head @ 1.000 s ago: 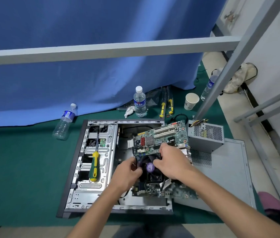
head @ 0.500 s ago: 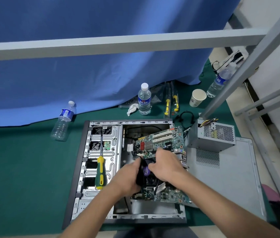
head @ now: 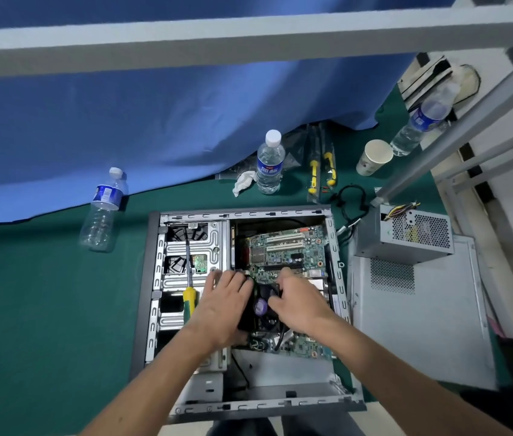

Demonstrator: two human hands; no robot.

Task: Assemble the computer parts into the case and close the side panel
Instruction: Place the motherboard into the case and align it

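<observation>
An open grey computer case [head: 154, 278] lies on its side on the green mat. A green motherboard [head: 286, 250] with a black fan cooler [head: 264, 309] sits inside the case's right bay. My left hand [head: 220, 306] grips the cooler's left side. My right hand [head: 299, 303] grips its right side, fingers curled over the top edge. The power supply [head: 406, 237] rests outside the case on the loose side panel [head: 422, 316]. A yellow-green screwdriver [head: 189, 287] lies across the drive cage.
Water bottles stand or lie at the left [head: 102, 212], the middle [head: 269, 162] and the far right [head: 422, 124]. A paper cup [head: 373, 157], yellow-handled tools [head: 321, 171] and a crumpled tissue [head: 244, 182] lie behind the case. A metal frame bar [head: 248, 36] crosses overhead.
Both hands have lowered the motherboard by its cooler from a tilt above the case down into the right bay, where it now lies nearly flat. The camera moved closer.
</observation>
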